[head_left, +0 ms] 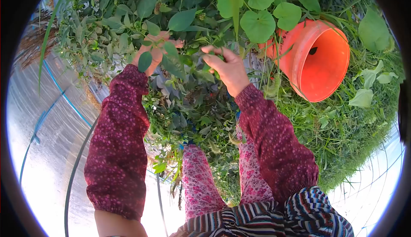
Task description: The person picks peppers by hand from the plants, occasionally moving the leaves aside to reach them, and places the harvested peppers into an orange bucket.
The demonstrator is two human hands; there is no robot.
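Observation:
My left hand [156,50] reaches in among the leafy green plants [171,95], palm partly hidden behind leaves, its visible fingers stretched toward the right. Opposite it, my right hand [229,70] is closed in a pinch, thumb and forefinger pointing left. Something small and green shows between those fingers, but I cannot make out whether it is a fruit, a stem or a leaf. A broad dark green leaf [182,20] hangs just above the gap between the hands. Both forearms wear dark red flowered sleeves.
An orange bucket [299,65] lies tipped on its side to the right, mouth facing right. Round-leaved plants [258,25] grow beside it, with tall grass [342,125] below. Plastic sheeting [68,108] with a blue cord [64,95] and a dark hose [77,168] is at left.

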